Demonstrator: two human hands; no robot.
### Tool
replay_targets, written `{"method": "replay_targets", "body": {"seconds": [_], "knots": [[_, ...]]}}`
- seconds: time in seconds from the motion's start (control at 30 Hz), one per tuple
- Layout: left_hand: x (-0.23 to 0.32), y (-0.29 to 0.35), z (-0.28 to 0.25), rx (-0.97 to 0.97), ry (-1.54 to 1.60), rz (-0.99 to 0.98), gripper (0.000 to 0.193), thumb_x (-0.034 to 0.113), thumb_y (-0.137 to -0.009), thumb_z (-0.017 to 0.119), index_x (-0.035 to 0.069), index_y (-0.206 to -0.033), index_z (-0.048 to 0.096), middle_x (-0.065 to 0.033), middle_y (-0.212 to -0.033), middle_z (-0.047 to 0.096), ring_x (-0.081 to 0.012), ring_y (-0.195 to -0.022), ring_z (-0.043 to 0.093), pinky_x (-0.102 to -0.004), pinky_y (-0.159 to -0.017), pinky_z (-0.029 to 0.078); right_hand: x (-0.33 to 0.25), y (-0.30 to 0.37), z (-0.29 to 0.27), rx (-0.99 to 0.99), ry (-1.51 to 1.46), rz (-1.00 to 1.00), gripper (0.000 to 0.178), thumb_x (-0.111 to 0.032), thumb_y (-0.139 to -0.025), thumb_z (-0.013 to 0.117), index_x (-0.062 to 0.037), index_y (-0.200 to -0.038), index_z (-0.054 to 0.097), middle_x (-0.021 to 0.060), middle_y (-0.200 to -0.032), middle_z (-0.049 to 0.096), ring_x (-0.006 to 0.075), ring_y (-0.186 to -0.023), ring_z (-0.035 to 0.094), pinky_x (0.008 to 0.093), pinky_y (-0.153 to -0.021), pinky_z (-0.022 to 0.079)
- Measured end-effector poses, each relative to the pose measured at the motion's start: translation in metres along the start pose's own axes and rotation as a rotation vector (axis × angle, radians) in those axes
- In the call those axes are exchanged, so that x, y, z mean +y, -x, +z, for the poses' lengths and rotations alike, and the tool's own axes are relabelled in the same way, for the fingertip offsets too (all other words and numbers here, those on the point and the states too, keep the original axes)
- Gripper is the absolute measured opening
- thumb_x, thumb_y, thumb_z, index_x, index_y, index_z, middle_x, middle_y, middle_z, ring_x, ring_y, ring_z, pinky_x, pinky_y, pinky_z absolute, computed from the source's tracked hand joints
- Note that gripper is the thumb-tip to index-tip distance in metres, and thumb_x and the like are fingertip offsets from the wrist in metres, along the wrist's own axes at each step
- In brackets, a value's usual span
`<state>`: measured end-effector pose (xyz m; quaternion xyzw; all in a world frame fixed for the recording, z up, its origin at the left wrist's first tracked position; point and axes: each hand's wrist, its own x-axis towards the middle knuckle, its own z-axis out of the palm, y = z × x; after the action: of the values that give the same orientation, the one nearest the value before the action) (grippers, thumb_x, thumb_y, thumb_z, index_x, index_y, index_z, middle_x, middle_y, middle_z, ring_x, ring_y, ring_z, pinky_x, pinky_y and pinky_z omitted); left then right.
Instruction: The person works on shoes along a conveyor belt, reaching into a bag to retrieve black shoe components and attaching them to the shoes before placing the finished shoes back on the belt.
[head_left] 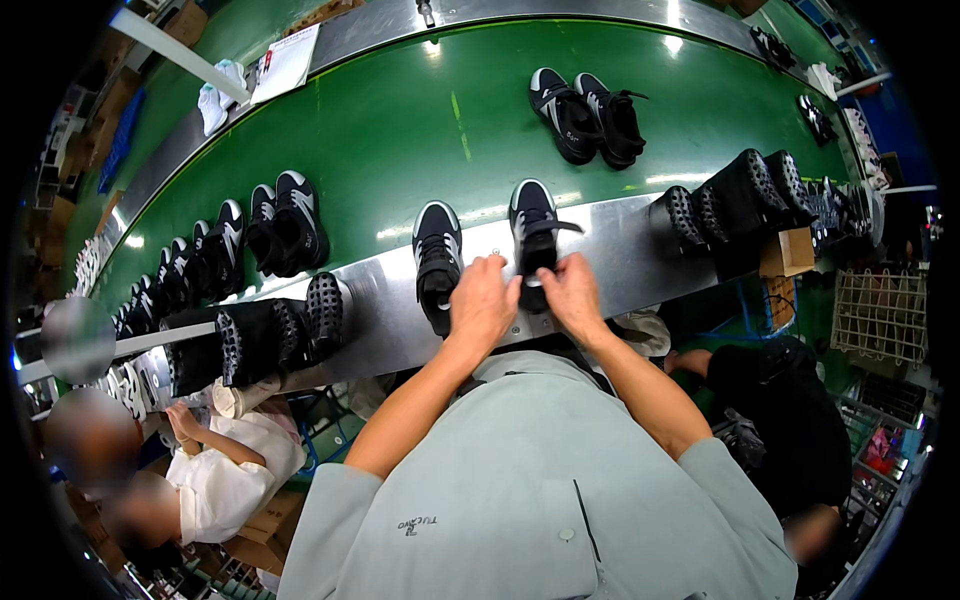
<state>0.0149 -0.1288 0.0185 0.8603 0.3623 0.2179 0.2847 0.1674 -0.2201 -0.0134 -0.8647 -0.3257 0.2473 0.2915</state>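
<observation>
Two black sneakers with grey toes stand side by side before me on the metal edge, toes pointing away. My right hand [572,296] grips the heel collar of the right sneaker [533,225], its thumb at the shoe's opening. That shoe's strap sticks out loose to the right. My left hand [482,303] is between the two shoes, beside the heel of the left sneaker [437,250], with fingers curled together and thumb toward the right shoe. What its fingers hold, if anything, is hidden. The left sneaker's strap lies across its top.
Another sneaker pair [588,115] stands farther off on the green belt [400,130]. A row of sneakers [230,240] stands at left. Black shoes with studded soles [735,200] lie at right, others [280,335] at left. A person in white [240,465] and one in black [785,420] are nearby.
</observation>
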Motion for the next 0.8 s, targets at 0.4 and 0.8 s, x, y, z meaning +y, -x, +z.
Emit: {"method": "replay_targets", "body": {"seconds": [0.4, 0.8], "knots": [[-0.027, -0.027, 0.043, 0.062, 0.015, -0.166, 0.017, 0.002, -0.084, 0.068, 0.002, -0.096, 0.056, -0.0186, -0.095, 0.058, -0.0407, -0.087, 0.061, -0.0494, -0.075, 0.05, -0.01, -0.021, 0.004, 0.048, 0.256, -0.745, 0.028, -0.007, -0.079, 0.067, -0.0115, -0.106, 0.063, 0.0108, -0.091, 0.054, 0.0336, -0.085, 0.062, 0.0437, -0.072, 0.054], [-0.006, -0.038, 0.017, -0.252, -0.235, 0.527, 0.025, 0.004, -0.076, 0.066, 0.001, -0.101, 0.069, -0.0119, -0.107, 0.062, -0.0309, -0.099, 0.059, -0.0392, -0.085, 0.052, -0.005, 0.005, 0.013, -0.369, -0.439, 0.282, 0.033, -0.027, -0.094, 0.062, 0.0039, -0.085, 0.058, 0.0187, -0.073, 0.068, 0.0266, -0.064, 0.072, 0.0375, -0.059, 0.058]]}}
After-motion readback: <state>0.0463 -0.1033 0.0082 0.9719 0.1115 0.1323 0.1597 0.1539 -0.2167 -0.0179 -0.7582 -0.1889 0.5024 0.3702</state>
